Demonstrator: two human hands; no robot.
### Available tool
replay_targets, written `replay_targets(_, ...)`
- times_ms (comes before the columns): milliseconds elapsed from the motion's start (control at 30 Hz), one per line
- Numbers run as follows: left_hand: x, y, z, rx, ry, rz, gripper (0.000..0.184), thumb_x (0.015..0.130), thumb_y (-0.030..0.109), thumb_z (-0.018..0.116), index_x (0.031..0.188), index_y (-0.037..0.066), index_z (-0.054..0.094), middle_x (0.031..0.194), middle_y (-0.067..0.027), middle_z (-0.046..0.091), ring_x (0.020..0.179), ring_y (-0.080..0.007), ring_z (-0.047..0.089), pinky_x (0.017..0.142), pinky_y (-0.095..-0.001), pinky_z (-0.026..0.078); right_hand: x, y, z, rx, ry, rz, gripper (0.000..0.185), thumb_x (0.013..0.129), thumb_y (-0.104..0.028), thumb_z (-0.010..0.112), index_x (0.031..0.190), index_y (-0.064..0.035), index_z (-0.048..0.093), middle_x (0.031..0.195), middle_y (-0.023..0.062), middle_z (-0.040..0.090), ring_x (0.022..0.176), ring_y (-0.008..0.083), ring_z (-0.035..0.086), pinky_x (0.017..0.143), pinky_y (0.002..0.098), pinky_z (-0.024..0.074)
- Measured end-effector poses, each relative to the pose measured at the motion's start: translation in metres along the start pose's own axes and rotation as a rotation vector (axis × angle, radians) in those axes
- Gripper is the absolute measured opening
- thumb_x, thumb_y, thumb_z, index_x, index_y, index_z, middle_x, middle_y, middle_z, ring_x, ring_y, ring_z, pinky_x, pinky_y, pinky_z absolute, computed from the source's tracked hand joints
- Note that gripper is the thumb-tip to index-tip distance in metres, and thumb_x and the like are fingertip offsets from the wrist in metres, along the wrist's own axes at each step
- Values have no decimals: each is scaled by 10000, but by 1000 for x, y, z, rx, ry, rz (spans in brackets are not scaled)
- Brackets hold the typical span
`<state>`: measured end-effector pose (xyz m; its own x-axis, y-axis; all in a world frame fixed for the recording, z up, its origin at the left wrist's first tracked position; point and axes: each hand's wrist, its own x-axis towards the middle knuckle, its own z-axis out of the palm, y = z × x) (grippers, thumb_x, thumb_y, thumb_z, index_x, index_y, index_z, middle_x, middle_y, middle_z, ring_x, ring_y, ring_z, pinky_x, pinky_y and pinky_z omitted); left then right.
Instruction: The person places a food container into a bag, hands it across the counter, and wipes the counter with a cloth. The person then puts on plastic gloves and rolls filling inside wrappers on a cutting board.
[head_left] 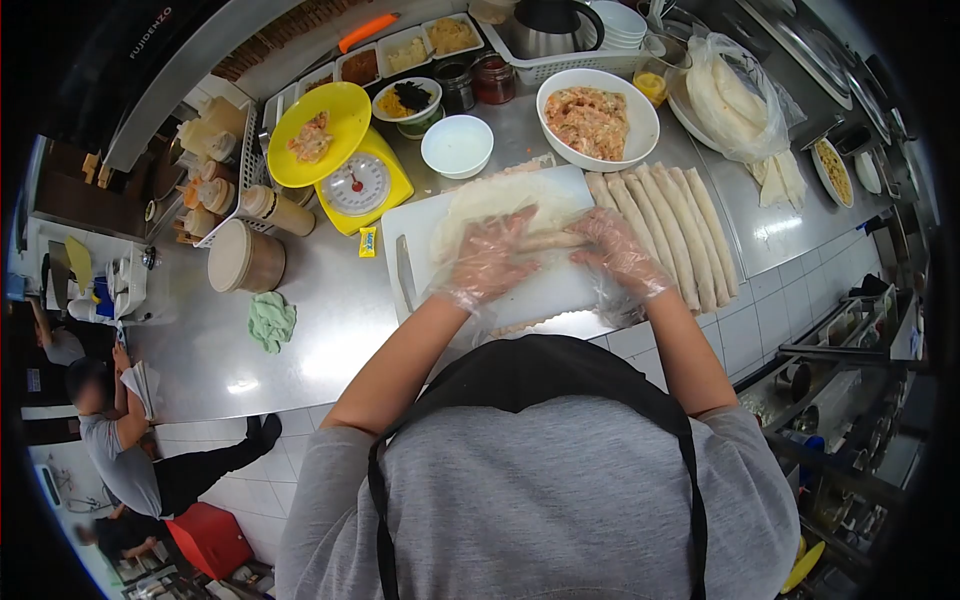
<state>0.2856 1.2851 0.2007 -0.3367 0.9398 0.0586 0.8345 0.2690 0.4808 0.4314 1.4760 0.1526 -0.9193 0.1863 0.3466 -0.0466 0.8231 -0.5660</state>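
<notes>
On a white cutting board (410,270) lies a thin round wrapper sheet (455,215) with a narrow roll (553,240) across the board's middle. My left hand (492,258), in a clear plastic glove, rests over the sheet with its fingers spread, near the roll's left end. My right hand (612,250), gloved too, touches the roll's right end; what its fingertips grip is too small to make out. Several finished long rolls (680,230) lie side by side to the right of the board. Above them stands a white bowl of meat filling (590,120).
A yellow scale (360,185) with a yellow plate (320,130) of filling stands at upper left. Nearby are a lidded tub (245,257), a green cloth (271,321) and a small white bowl (457,146). Bagged wrappers (730,95) lie upper right. A co-worker (120,450) is at far left.
</notes>
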Motion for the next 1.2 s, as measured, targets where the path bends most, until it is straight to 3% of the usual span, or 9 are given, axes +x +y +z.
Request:
replay_targets(133,35,17,24,-45,-135,46,732,758,178,655,1400,168,304,1280,-170,499,1144,-344,492,968,-443,371,1,2,-6,17,-176,99,456,646,-127,759,1078,-83,619,1046,107,563,1017,315,519,920,400,411)
replay_targets(267,43,6,49,-183,-29,69,739,756,158,653,1404,163,296,1286,-152,502,1144,-353,490,957,-432,388,7,-6,-12,59,-239,214,435,632,-104,754,1047,-75,627,1007,108,557,1000,309,516,895,392,418)
replay_targets(600,1,-48,20,-327,-119,36,700,761,4,636,1387,156,362,1197,-123,556,1064,-264,561,923,-367,438,9,-11,-15,51,-163,133,390,613,-81,766,985,-47,650,959,112,588,948,295,558,884,370,442)
replay_targets(667,-10,-60,15,-331,-90,55,689,767,2,636,1385,150,370,1192,-121,559,1068,-249,564,928,-360,439,17,-23,-22,-149,-270,123,383,608,-115,773,967,-59,653,964,118,588,946,293,558,865,364,447)
replay_targets(800,-31,-76,8,-428,37,53,707,759,31,679,1385,135,368,1212,-135,549,1084,-242,559,934,-352,440,32,-46,-7,-145,-20,-46,358,599,-145,779,922,-61,650,963,107,592,951,287,561,839,362,451)
replay_targets(867,-40,-82,10,-513,7,-63,716,755,41,694,1385,134,368,1215,-142,546,1095,-248,552,938,-355,439,37,-41,14,-101,-309,61,347,596,-143,776,901,-55,637,983,93,593,970,285,559,830,375,447)
replay_targets(1000,-38,-73,-5,-387,-42,-31,745,747,42,706,1394,127,347,1208,-129,553,1094,-261,552,947,-357,428,46,-34,8,-87,-313,-83,341,614,-154,766,912,-57,631,961,82,600,942,289,571,813,387,452)
replay_targets(1133,-15,-46,-4,-142,40,119,767,732,27,707,1397,125,338,1209,-118,557,1053,-254,573,943,-349,430,57,-41,26,-179,-352,-21,331,653,-142,742,954,-62,629,930,112,606,918,316,577,816,403,452)
replay_targets(1200,-6,-57,17,-275,-4,80,771,724,28,712,1395,133,345,1205,-120,558,1037,-249,578,929,-347,440,52,-31,47,-101,-396,82,354,650,-157,748,972,-69,630,940,121,606,934,317,567,829,402,443)
